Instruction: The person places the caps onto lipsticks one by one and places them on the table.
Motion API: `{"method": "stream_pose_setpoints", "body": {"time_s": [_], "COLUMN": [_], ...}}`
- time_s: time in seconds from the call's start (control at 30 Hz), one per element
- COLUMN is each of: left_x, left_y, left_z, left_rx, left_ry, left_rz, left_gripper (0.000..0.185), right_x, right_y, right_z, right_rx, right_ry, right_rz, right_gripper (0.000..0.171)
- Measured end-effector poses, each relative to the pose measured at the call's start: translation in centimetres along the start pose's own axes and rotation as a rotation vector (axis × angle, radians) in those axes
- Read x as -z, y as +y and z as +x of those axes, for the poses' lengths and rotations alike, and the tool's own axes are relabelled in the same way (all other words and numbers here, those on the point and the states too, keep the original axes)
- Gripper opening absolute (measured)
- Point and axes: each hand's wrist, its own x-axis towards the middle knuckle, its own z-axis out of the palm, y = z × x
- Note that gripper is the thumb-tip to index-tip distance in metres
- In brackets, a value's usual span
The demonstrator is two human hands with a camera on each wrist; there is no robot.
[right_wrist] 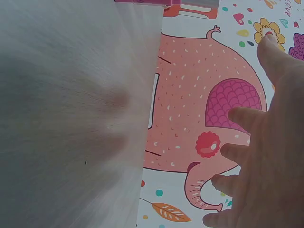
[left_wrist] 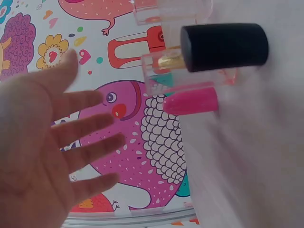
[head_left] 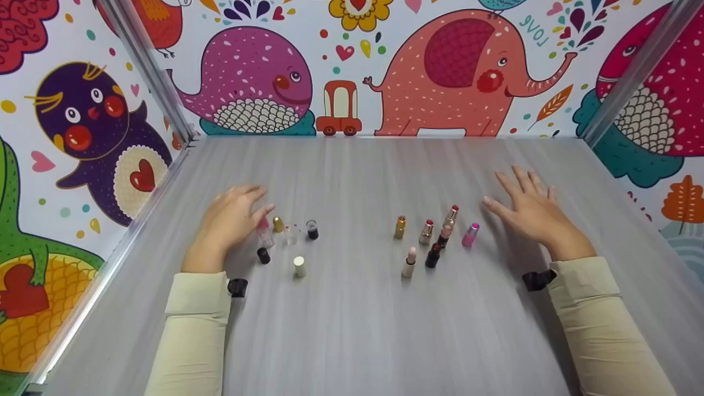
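My left hand [head_left: 232, 214] hovers at the left cluster of lipstick caps, fingers relaxed and holding nothing. By its thumb are a pink cap [left_wrist: 192, 100], a clear cap [head_left: 266, 238] and a gold cap [head_left: 278, 224]. A black cap [left_wrist: 225, 46] stands closer to the wrist. Another cap, dark with a clear top [head_left: 312, 230], and a pale cream cap [head_left: 299, 267] stand further right. My right hand [head_left: 531, 212] is spread with nothing in it, right of several uncapped lipsticks. Nearest to it is a magenta lipstick [head_left: 470, 235]; further left stand a red-tipped lipstick [head_left: 426, 232] and a gold-cased lipstick [head_left: 400, 227].
A pale pink lipstick [head_left: 408, 262] and a black-cased lipstick [head_left: 433, 256] stand at the front of the right group. The grey table [head_left: 352, 330] is bounded by a cartoon-printed back wall [head_left: 346, 60] and side panels with metal posts.
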Motion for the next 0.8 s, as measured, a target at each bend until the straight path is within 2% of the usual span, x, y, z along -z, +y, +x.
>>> {"method": "stream_pose_setpoints", "body": {"time_s": [0.1, 0.17, 0.47, 0.57, 0.67, 0.8], "left_x": [-0.1, -0.2, -1.0, -1.2, -1.4, -1.6], "left_y": [0.0, -0.1, -0.9, -1.2, -1.6, -1.9], "left_z": [0.0, -0.1, -0.4, -0.5, -0.4, -0.2], "left_rx": [-0.046, -0.054, -0.004, -0.008, -0.037, -0.037], "left_ry": [0.046, 0.051, -0.059, -0.068, -0.050, -0.041], "left_rz": [0.022, 0.026, 0.011, -0.005, 0.003, 0.009], "left_gripper": [0.034, 0.029, 0.037, 0.035, 0.024, 0.019], "right_x": [0.0, -0.1, -0.1, -0.1, -0.2, -0.2], "right_y": [0.0, 0.0, 0.2, 0.2, 0.2, 0.1], "right_z": [0.0, 0.0, 0.1, 0.1, 0.1, 0.1], "right_rx": [0.004, 0.006, 0.003, 0.001, 0.000, -0.004], "right_ry": [0.003, 0.003, -0.024, -0.028, -0.015, -0.003], "right_rz": [0.001, 0.000, 0.004, 0.009, 0.002, -0.004], "right_gripper": [0.092, 0.092, 0.092, 0.092, 0.092, 0.092]}}
